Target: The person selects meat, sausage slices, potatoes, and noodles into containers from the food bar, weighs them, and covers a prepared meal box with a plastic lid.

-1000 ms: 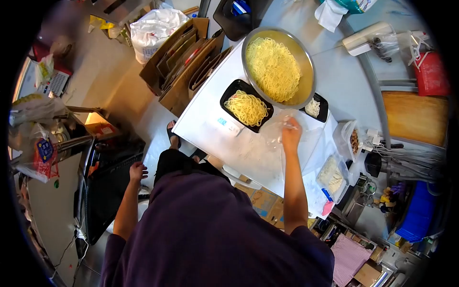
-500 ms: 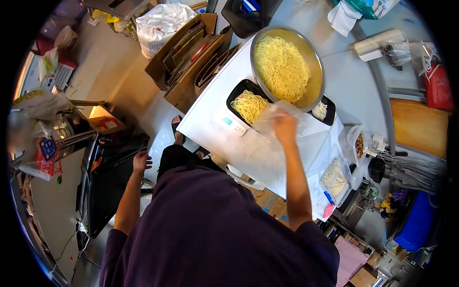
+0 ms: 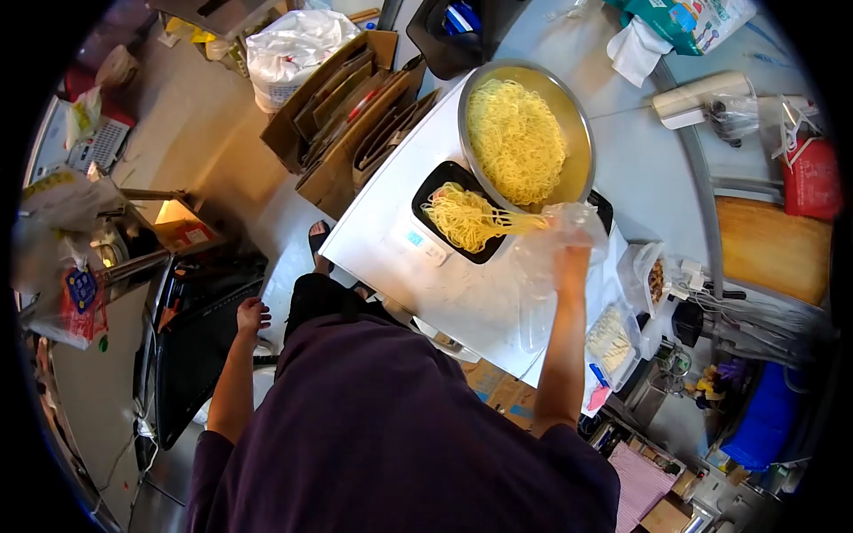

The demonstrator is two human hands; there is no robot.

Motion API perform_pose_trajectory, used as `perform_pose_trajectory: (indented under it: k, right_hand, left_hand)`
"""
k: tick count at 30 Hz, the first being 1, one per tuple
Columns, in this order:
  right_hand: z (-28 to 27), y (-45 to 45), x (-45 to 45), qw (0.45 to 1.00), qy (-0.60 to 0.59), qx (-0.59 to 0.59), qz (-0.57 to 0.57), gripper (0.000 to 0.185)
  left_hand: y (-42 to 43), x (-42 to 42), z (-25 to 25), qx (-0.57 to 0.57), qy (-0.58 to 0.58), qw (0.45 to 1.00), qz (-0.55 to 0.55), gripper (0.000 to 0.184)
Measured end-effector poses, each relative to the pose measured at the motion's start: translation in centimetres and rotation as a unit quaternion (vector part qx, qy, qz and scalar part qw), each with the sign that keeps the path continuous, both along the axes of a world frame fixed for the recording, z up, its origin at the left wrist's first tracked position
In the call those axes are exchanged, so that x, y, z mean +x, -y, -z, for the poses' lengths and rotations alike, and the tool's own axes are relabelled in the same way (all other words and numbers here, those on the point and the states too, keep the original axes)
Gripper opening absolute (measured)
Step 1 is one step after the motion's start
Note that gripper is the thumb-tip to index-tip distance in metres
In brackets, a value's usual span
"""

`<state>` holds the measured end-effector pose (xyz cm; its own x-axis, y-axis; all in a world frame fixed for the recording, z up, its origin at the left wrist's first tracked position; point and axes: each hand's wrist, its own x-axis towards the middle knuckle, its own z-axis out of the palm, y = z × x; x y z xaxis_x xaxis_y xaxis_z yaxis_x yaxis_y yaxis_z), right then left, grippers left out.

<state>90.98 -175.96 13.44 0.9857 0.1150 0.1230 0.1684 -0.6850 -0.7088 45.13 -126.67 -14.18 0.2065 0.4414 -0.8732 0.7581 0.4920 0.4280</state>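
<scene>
Fingers of the right hand, wrapped in clear plastic, are gripping a stretched bunch of noodles near the steel bowl, on its side toward the person. Those noodles are trailing into a black tray just beside the bowl, to its near left. A larger noodle heap is lying in the bowl. Well apart from the bowl, the left hand is hanging, its fingers loosely half open.

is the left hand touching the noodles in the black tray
No, the left hand hangs off to the side, well away from the black tray and its noodles.
</scene>
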Motion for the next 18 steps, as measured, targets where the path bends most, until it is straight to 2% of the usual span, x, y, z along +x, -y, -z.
perform_pose_trajectory:
  k: [1, 3, 4, 5, 6, 7, 8, 9, 10, 12, 14, 16, 17, 18]
  right_hand:
    - [-5.4, -3.0, -1.4, 0.964, -0.108, 0.244, 0.012, 0.026]
    - [-12.1, -6.0, -1.8, 0.858, -0.206, 0.470, 0.023, 0.027]
    - [-13.9, -6.2, -1.0, 0.986, -0.095, 0.131, -0.036, 0.027]
    - [-14.8, -5.8, -0.5, 0.995, -0.042, -0.051, -0.069, 0.027]
    - [-15.7, -5.3, 0.1, 0.969, 0.028, -0.227, -0.089, 0.026]
    - [-16.4, -4.6, 0.6, 0.999, 0.010, 0.000, -0.031, 0.021]
    - [-17.1, -4.1, 0.9, 0.994, -0.004, 0.112, 0.000, 0.018]
    - [-17.9, -3.9, 1.2, 0.974, -0.008, 0.226, 0.030, 0.016]
    - [-19.4, -4.3, 1.4, 0.933, -0.008, 0.329, 0.144, 0.019]
    - [-23.1, -1.2, 2.7, 0.890, -0.102, 0.399, 0.197, 0.019]
    - [-27.0, -0.4, 3.5, 0.943, -0.083, 0.270, 0.175, 0.015]
    - [-29.8, -2.8, 4.8, 0.964, 0.031, 0.165, 0.208, 0.016]
    - [-31.2, -1.8, 6.3, 0.896, -0.224, 0.367, 0.108, 0.016]
    - [-32.5, -0.3, 8.0, 0.722, -0.450, 0.526, -0.004, 0.017]
  left_hand:
    - [0.0, 0.3, 0.2, -0.002, -0.001, 1.000, 0.004, 0.037]
    - [-0.1, 1.0, 0.7, -0.005, 0.000, 1.000, 0.010, 0.037]
    - [-0.2, 1.4, 1.2, -0.007, 0.010, 1.000, 0.017, 0.037]
    - [-0.3, 1.8, 1.5, -0.009, 0.021, 0.999, 0.024, 0.037]
    - [-0.4, 2.2, 1.6, -0.009, 0.021, 0.999, 0.025, 0.037]
    - [-0.4, 2.8, 1.6, -0.011, 0.033, 0.999, 0.027, 0.035]
    - [-0.4, 3.3, 1.5, -0.013, 0.046, 0.998, 0.030, 0.034]
    - [-0.4, 3.7, 1.4, -0.013, 0.046, 0.998, 0.031, 0.034]
    - [-0.5, 4.1, 1.2, -0.019, 0.056, 0.998, 0.028, 0.037]
    - [-0.7, 5.0, 0.6, -0.025, 0.065, 0.997, 0.026, 0.040]
    - [-0.5, 5.5, -0.4, -0.009, 0.052, 0.997, 0.051, 0.030]
    - [-0.3, 5.3, -1.0, -0.009, 0.048, 0.998, 0.045, 0.031]
    - [-0.3, 5.2, -1.1, -0.007, 0.042, 0.998, 0.042, 0.031]
    - [-0.2, 5.1, -1.1, -0.004, 0.036, 0.999, 0.039, 0.031]
